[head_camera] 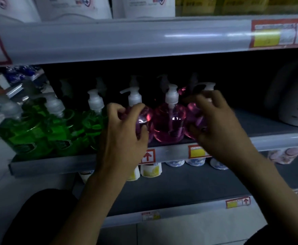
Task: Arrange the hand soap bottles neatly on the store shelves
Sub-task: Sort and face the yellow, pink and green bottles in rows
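Head view: I take the middle pink bottle (pixel 169 121) as my marker. It stands upright at the front of the shelf (pixel 56 163), with a pink bottle touching it on either side and three green bottles (pixel 63 131) lined up further to its left. That front row looks largely in place to me. What is left, as I judge it, is the fine squaring-up: the pump spouts do not all point the same way, and the two outer pink bottles are in hand, not yet let go. A back row (pixel 134 82) stands behind the marker, but it is too dark for me to say whether it is straight. Well to the marker's right sits a white jug (pixel 295 106).

The left hand (pixel 125 131) grips the left pink bottle (pixel 147 119), just left of the marker; its fingers (pixel 136 108) are curled round the bottle's shoulder with the thumb on the near side, clamped on it. The right hand (pixel 220 128) holds the right pink bottle (pixel 191 110), just right of the marker; its fingers (pixel 213 97) wrap over the top below the pump, thumb low on the body, likewise closed round it.
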Action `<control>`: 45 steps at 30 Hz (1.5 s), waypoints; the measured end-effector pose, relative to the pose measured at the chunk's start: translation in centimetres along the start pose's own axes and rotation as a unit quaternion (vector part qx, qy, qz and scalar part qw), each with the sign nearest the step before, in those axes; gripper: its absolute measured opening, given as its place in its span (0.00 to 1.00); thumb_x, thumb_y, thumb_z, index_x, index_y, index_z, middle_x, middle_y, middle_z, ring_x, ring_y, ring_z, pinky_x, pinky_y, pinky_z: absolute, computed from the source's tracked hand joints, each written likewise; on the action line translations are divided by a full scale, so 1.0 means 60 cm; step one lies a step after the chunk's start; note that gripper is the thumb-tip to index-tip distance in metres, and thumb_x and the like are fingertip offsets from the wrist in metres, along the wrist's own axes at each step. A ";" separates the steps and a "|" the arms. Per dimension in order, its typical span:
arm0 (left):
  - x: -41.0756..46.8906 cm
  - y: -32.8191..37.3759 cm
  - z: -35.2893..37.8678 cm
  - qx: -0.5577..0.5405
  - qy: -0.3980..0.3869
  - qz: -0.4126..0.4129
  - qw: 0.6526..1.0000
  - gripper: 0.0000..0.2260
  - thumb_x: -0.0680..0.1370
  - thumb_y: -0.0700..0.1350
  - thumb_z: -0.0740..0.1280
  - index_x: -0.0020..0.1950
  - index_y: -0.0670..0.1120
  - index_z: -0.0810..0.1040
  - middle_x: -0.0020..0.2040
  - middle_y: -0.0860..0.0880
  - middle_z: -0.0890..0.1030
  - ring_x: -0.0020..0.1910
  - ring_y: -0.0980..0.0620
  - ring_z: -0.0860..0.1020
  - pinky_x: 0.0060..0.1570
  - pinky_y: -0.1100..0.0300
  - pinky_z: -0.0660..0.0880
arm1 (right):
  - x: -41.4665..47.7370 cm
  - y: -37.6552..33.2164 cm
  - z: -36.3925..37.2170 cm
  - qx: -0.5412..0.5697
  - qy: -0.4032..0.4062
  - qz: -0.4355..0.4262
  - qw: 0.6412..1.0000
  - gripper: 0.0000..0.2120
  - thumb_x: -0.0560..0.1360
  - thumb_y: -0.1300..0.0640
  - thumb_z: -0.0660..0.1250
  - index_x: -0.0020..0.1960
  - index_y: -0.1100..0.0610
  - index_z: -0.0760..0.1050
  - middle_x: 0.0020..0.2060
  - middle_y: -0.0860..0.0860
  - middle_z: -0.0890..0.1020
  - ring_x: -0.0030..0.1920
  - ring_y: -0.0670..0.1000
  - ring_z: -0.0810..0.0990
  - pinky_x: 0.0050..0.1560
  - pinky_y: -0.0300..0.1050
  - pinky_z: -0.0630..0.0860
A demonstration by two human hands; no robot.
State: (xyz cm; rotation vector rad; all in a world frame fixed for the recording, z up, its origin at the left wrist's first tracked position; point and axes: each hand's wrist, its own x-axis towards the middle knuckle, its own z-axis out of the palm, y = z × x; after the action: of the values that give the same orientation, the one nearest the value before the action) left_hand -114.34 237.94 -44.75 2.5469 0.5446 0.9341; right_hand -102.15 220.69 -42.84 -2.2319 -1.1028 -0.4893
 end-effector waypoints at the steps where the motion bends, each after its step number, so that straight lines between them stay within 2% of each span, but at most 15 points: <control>1: 0.002 -0.009 -0.003 0.007 -0.023 -0.006 1.000 0.26 0.76 0.48 0.69 0.72 0.58 0.66 0.68 0.46 0.62 0.44 0.59 0.69 0.36 0.76 0.62 | -0.003 -0.009 0.012 -0.006 -0.048 -0.003 0.999 0.28 0.70 0.52 0.68 0.69 0.45 0.67 0.69 0.52 0.64 0.53 0.56 0.79 0.49 0.54 0.80; 5: 0.004 -0.014 0.011 0.029 -0.104 -0.007 0.994 0.32 0.77 0.49 0.67 0.75 0.65 0.54 0.79 0.46 0.49 0.55 0.54 0.74 0.45 0.73 0.64 | 0.003 -0.020 0.045 -0.039 -0.157 0.020 0.987 0.35 0.72 0.43 0.63 0.75 0.35 0.52 0.78 0.52 0.53 0.50 0.55 0.82 0.48 0.53 0.80; 7: 0.006 -0.011 0.019 0.028 -0.090 -0.011 0.995 0.32 0.77 0.47 0.68 0.75 0.64 0.56 0.79 0.46 0.49 0.63 0.47 0.74 0.48 0.67 0.65 | 0.010 -0.026 0.050 -0.053 -0.144 0.021 0.988 0.36 0.68 0.38 0.56 0.75 0.36 0.53 0.76 0.51 0.56 0.49 0.56 0.82 0.42 0.48 0.78; 10: 0.006 -0.013 0.022 0.022 -0.087 -0.014 0.996 0.31 0.77 0.46 0.68 0.74 0.63 0.58 0.78 0.47 0.49 0.66 0.45 0.72 0.49 0.66 0.66 | 0.011 -0.032 0.053 -0.066 -0.126 0.026 0.990 0.36 0.65 0.37 0.55 0.73 0.37 0.57 0.73 0.50 0.61 0.48 0.58 0.82 0.37 0.46 0.75; 15: -0.005 -0.015 0.024 -0.002 -0.080 0.007 0.997 0.32 0.77 0.46 0.67 0.75 0.64 0.55 0.79 0.48 0.46 0.57 0.51 0.77 0.46 0.67 0.76 | 0.009 -0.048 0.044 -0.088 -0.128 0.032 0.987 0.36 0.65 0.41 0.53 0.74 0.39 0.57 0.73 0.52 0.61 0.50 0.60 0.81 0.37 0.46 0.73; 18: -0.016 -0.023 0.006 -0.040 -0.027 0.022 0.999 0.29 0.76 0.40 0.68 0.74 0.57 0.64 0.76 0.46 0.57 0.55 0.63 0.69 0.38 0.80 0.68 | 0.012 -0.068 0.041 -0.112 -0.084 0.035 0.989 0.28 0.72 0.44 0.62 0.71 0.42 0.63 0.68 0.53 0.65 0.46 0.60 0.81 0.36 0.44 0.71; 20: -0.019 -0.044 -0.022 -0.036 0.050 0.022 0.998 0.22 0.75 0.39 0.69 0.68 0.50 0.72 0.67 0.44 0.68 0.47 0.63 0.70 0.35 0.79 0.69 | 0.017 -0.089 0.042 -0.089 -0.042 0.023 0.995 0.25 0.73 0.51 0.69 0.67 0.46 0.67 0.62 0.54 0.67 0.42 0.59 0.80 0.34 0.46 0.73; 23: -0.017 -0.090 -0.063 -0.003 0.045 0.000 0.999 0.23 0.74 0.42 0.70 0.69 0.53 0.71 0.67 0.44 0.64 0.44 0.55 0.71 0.35 0.75 0.66 | 0.017 -0.121 0.058 -0.058 -0.062 -0.028 0.996 0.26 0.73 0.54 0.68 0.69 0.46 0.66 0.64 0.54 0.66 0.42 0.58 0.80 0.36 0.52 0.80; 26: -0.011 -0.117 -0.071 0.012 -0.060 -0.025 0.998 0.30 0.76 0.47 0.69 0.74 0.64 0.61 0.77 0.47 0.52 0.63 0.47 0.71 0.53 0.69 0.66 | 0.016 -0.131 0.091 -0.051 -0.154 -0.045 0.986 0.32 0.75 0.48 0.66 0.75 0.38 0.54 0.75 0.54 0.55 0.46 0.58 0.82 0.41 0.54 0.81; 27: -0.008 -0.120 -0.069 0.024 -0.080 -0.029 0.996 0.31 0.76 0.49 0.69 0.74 0.66 0.58 0.78 0.47 0.49 0.67 0.45 0.68 0.53 0.66 0.65 | 0.018 -0.132 0.101 -0.058 -0.169 -0.043 0.983 0.34 0.76 0.46 0.65 0.75 0.36 0.51 0.76 0.55 0.51 0.46 0.58 0.82 0.41 0.53 0.81; 34: -0.002 -0.121 -0.070 0.076 -0.088 -0.018 0.993 0.30 0.77 0.50 0.68 0.74 0.65 0.58 0.78 0.45 0.52 0.57 0.45 0.77 0.47 0.59 0.73 | 0.041 -0.145 0.115 -0.078 -0.159 -0.016 0.984 0.35 0.72 0.44 0.68 0.74 0.37 0.55 0.67 0.58 0.61 0.45 0.61 0.81 0.42 0.53 0.81; 37: -0.012 -0.115 -0.068 0.075 -0.097 -0.010 0.992 0.31 0.78 0.48 0.66 0.75 0.65 0.53 0.78 0.46 0.47 0.45 0.52 0.78 0.35 0.70 0.67 | 0.040 -0.159 0.105 -0.113 -0.163 -0.003 0.980 0.35 0.73 0.42 0.68 0.74 0.37 0.54 0.66 0.57 0.63 0.48 0.62 0.81 0.41 0.52 0.80; 39: -0.023 -0.120 -0.076 0.039 -0.077 0.003 0.996 0.29 0.78 0.44 0.65 0.75 0.62 0.58 0.78 0.46 0.51 0.38 0.58 0.73 0.32 0.74 0.64 | 0.031 -0.180 0.104 -0.166 -0.139 0.017 0.976 0.32 0.74 0.42 0.67 0.73 0.39 0.56 0.66 0.57 0.64 0.46 0.62 0.81 0.36 0.50 0.77; 42: -0.029 -0.145 -0.113 0.012 0.035 -0.008 0.999 0.19 0.77 0.40 0.66 0.67 0.51 0.73 0.66 0.46 0.67 0.43 0.58 0.72 0.35 0.73 0.68 | 0.024 -0.227 0.106 -0.167 -0.052 0.017 0.984 0.22 0.75 0.48 0.68 0.66 0.47 0.66 0.61 0.56 0.67 0.34 0.61 0.77 0.27 0.45 0.71; 45: -0.022 -0.180 -0.145 0.052 0.064 -0.054 0.995 0.19 0.76 0.43 0.68 0.66 0.53 0.72 0.66 0.45 0.64 0.45 0.56 0.72 0.33 0.75 0.65 | 0.023 -0.262 0.128 -0.096 -0.078 -0.037 0.992 0.26 0.74 0.52 0.68 0.70 0.45 0.63 0.63 0.55 0.66 0.35 0.59 0.77 0.28 0.47 0.73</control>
State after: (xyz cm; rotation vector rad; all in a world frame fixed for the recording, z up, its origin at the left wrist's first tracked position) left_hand -123.58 248.36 -44.30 2.5312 0.7781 1.0601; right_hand -113.53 234.01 -42.42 -2.4366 -1.2700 -0.4764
